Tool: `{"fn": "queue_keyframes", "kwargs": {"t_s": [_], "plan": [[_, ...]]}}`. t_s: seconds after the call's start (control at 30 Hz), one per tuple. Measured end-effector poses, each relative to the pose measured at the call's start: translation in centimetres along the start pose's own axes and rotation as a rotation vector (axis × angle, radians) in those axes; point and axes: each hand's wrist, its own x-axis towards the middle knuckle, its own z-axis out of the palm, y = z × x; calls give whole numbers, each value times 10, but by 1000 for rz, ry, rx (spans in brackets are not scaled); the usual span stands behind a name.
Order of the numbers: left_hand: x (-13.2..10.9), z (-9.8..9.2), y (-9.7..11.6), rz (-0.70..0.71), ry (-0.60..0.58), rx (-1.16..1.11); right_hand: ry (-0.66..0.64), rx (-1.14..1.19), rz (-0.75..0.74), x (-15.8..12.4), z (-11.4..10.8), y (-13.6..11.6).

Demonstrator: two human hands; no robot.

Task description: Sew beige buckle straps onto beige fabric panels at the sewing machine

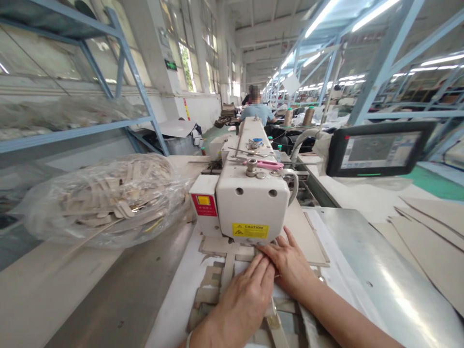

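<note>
My left hand (pixel 246 292) lies with its fingers stretched forward over beige fabric pieces at the front of a white sewing machine head (pixel 250 208). Against its fingertips rests my right hand (pixel 294 265), fingers apart, some reaching below the machine's lower edge. A flat beige panel (pixel 310 237) lies beside the right hand, partly under the machine. Beige strap (pixel 228 270) runs toward me left of my left hand, over a white sheet bearing taped patches (pixel 212 275). The needle area and what lies beneath my palms are hidden.
A clear plastic bag (pixel 105 198) of beige straps stands at left. A touchscreen (pixel 380 149) is at right, above stacked beige panels (pixel 431 237). Pink-handled snips (pixel 268 165) lie on the machine. Metal plates (pixel 355 256) flank the work. A person (pixel 257 112) sits ahead.
</note>
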Motion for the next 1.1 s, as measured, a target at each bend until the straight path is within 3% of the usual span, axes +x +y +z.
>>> {"fn": "queue_keyframes", "kwargs": {"t_s": [0.37,0.53,0.83,1.1], "plan": [[-7,8,-4,-13,-143,53,47,-194,28,1,-5,-5],[-6,1,-4,-40,-269,-17,19,-151,39,-6,-5,-3],[-24,-8,-5,-41,-391,-71,34,-87,-8,-13,-4,-8],[-27,-13,-9,-6,-389,-79,26,-113,-36,-12,-3,-7]]}}
